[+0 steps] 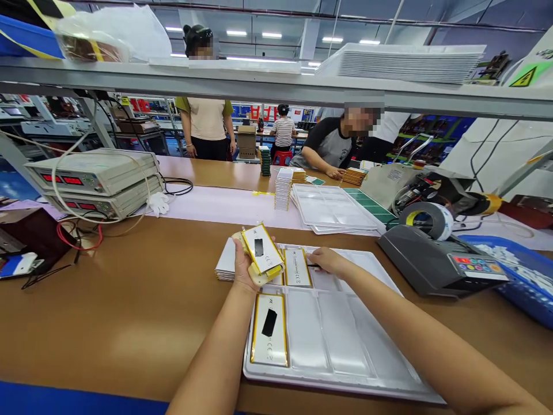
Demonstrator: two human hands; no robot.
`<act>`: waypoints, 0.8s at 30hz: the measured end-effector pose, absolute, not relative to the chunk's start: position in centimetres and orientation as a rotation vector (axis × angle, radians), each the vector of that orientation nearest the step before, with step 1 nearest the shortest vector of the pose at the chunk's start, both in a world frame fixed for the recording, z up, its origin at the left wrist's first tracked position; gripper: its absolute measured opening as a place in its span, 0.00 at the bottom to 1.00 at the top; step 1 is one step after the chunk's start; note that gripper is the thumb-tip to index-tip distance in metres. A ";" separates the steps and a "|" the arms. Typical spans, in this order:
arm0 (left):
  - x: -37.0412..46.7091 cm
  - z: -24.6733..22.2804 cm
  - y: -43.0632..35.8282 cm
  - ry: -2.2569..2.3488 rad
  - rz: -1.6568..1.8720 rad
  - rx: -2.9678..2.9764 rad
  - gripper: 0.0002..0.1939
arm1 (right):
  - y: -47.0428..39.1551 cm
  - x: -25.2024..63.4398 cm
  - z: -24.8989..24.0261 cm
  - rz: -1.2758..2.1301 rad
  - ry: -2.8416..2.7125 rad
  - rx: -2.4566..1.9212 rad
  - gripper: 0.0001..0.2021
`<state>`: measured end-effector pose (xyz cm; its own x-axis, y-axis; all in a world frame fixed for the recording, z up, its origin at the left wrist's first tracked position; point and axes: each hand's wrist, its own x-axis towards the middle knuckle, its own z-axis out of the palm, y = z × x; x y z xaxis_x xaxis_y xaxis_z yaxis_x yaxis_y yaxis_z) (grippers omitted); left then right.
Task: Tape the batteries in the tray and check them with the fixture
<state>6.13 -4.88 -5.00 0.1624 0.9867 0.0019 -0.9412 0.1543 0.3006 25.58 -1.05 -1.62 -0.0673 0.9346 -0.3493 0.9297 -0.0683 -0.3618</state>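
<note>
Left hand (244,266): closed around a small stack of flat battery cells (261,251), held tilted above the far-left corner of the tray, top cell face up with its dark label showing.
Right hand (325,260): fingers resting flat on the placed cell (297,267) in the tray's far row, pressing or nudging its right edge; it grips nothing.
Tray (345,340): white moulded tray on the brown worktop, pockets in rows; most pockets bare.
Near cell (269,328): lies flat in the pocket at 7 o'clock of the tray, label up.
Spare trays (332,208): stacked at 12 o'clock, beyond the tray in hand.
Tape dispenser (436,253): at 2 o'clock, well apart from the hands.
Test meters (93,181): at 10 o'clock, cables trailing.
Co-workers: across the worktop, a seated person's hand (334,172) by another stack.
Doing it well: judged from the layout, seat each cell square in its pocket, label up like its neighbours, pressing on the flat face rather than the tab end, and keep the held stack level so none slides off.
</note>
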 end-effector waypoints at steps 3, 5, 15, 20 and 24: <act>6.1 -5.2 -4.9 0.173 1.428 0.256 0.31 | -1.5 24.5 -2.2 0.978 -2.030 -2.104 0.14; 5.9 -5.3 -4.9 0.124 1.418 0.267 0.31 | -1.6 24.0 -2.4 1.045 -1.980 -2.101 0.10; 6.1 -5.2 -4.8 0.124 1.267 0.272 0.33 | -0.3 22.9 3.9 1.133 -1.841 -1.562 0.05; 6.3 -5.0 -5.2 0.147 1.222 0.291 0.41 | -1.2 18.0 4.1 1.110 -2.173 -1.487 0.05; 6.1 -4.7 -5.8 0.112 1.195 0.301 0.45 | -3.0 16.7 4.7 0.865 -2.479 -1.532 0.08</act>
